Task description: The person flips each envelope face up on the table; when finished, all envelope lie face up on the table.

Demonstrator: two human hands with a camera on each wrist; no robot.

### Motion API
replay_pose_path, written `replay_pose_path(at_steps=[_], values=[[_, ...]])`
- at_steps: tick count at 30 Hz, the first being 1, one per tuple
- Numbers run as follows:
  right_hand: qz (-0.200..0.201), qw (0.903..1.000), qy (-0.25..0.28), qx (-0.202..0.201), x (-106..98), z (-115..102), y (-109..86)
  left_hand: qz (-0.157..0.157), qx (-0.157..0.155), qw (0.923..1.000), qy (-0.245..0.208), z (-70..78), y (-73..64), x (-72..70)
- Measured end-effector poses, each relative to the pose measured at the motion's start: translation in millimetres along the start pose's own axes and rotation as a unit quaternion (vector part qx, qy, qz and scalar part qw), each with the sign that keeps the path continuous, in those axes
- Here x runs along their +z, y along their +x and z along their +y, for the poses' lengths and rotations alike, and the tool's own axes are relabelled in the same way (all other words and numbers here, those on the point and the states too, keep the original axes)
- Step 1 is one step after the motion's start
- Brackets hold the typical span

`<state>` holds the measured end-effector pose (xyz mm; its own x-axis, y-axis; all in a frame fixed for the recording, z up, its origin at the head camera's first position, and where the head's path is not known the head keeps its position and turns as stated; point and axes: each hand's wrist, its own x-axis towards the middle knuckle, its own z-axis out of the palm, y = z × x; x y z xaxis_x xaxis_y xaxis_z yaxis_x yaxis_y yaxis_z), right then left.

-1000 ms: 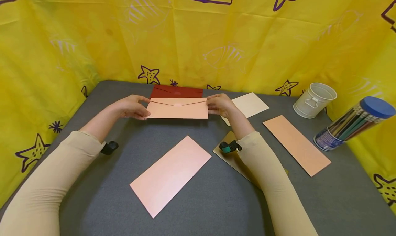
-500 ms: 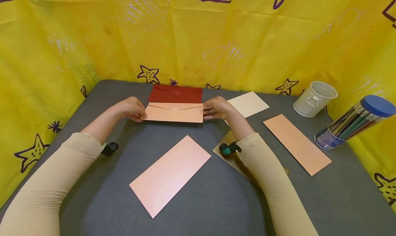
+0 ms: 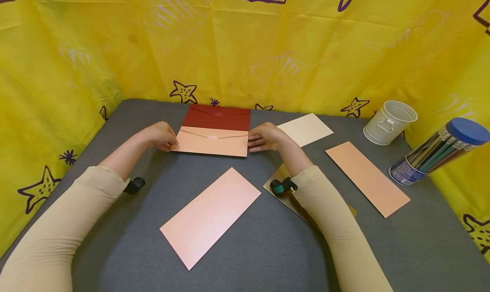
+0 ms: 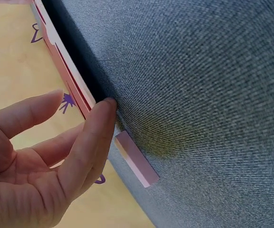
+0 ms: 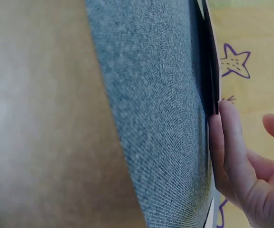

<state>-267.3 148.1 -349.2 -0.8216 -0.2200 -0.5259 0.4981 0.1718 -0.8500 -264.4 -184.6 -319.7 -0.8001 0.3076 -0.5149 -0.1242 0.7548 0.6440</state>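
A peach envelope (image 3: 214, 144), flap side up, lies between my two hands, its far edge overlapping a red envelope (image 3: 218, 118) behind it. My left hand (image 3: 160, 137) is at the peach envelope's left end. In the left wrist view its fingertips (image 4: 106, 107) touch the envelope's edge, and the thumb stands apart. At the right end my right hand (image 3: 266, 137) rests extended fingers against the short edge; the right wrist view shows that thumb raised away from the paper. A dark shadow runs beneath the near edge of the peach envelope.
A pink envelope (image 3: 210, 218) lies nearest, in the middle. My right forearm crosses a gold envelope (image 3: 285, 194). To the right are a cream envelope (image 3: 306, 129), another peach envelope (image 3: 366, 179), a small white bucket (image 3: 389, 124) and a tube of pencils (image 3: 436, 151). Yellow cloth (image 3: 237, 45) hangs behind.
Both hands have brought the peach envelope down and toward me, slightly left. More of the red envelope shows behind it. The right fingers have gone from gripping its end to lying straight along it.
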Motion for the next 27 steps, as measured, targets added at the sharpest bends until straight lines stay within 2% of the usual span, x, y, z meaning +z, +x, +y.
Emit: replay_pose_path(at_steps=[5, 16, 27], values=[[-0.003, 1.0, -0.006, 0.002, 1.0, 0.5, -0.5, -0.01, -0.007, 0.9999, -0.001, 0.5, -1.1, 0.7], [0.003, 0.9998, -0.018, 0.009, 1.7, -0.4, -3.4, -0.001, -0.023, 0.9996, 0.015, 1.6, -2.5, 3.5], [-0.001, 0.9993, -0.034, 0.017, 0.7, -1.1, -5.4, 0.005, -0.023, 0.9989, 0.041, 4.9, -5.3, 4.7]])
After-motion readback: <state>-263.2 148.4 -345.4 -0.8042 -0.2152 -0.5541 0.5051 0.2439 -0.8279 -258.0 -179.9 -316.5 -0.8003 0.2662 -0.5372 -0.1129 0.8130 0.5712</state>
